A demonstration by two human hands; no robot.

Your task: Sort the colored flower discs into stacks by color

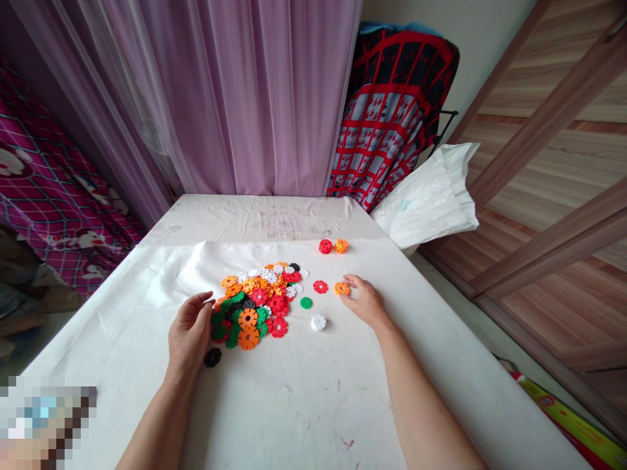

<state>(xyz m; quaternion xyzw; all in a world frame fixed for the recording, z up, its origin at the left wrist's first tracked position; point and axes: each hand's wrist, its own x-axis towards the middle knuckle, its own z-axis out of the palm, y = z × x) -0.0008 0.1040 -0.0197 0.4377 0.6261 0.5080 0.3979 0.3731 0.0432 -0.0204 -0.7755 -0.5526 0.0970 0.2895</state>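
A pile of flat notched discs [258, 297] in orange, red, green, white and black lies on the white-covered table. My left hand [190, 329] is at the pile's left edge, fingers curled and apart, with no disc visible in it. My right hand [363, 300] has its thumb and fingers around an orange disc [341, 288] on the cloth. Left of that disc lie a red disc [320, 287] and a green disc [306, 303]. Nearer to me sits a white stack [318, 322]. Farther back, a red stack [325, 247] and an orange stack [341, 246] stand side by side.
The table [284, 405] carries a black disc [213, 357] near my left wrist. A white bag [431, 196] leans at the right back edge. Purple curtains [255, 98] hang behind. A blurred-out object [44, 418] covers the lower left corner.
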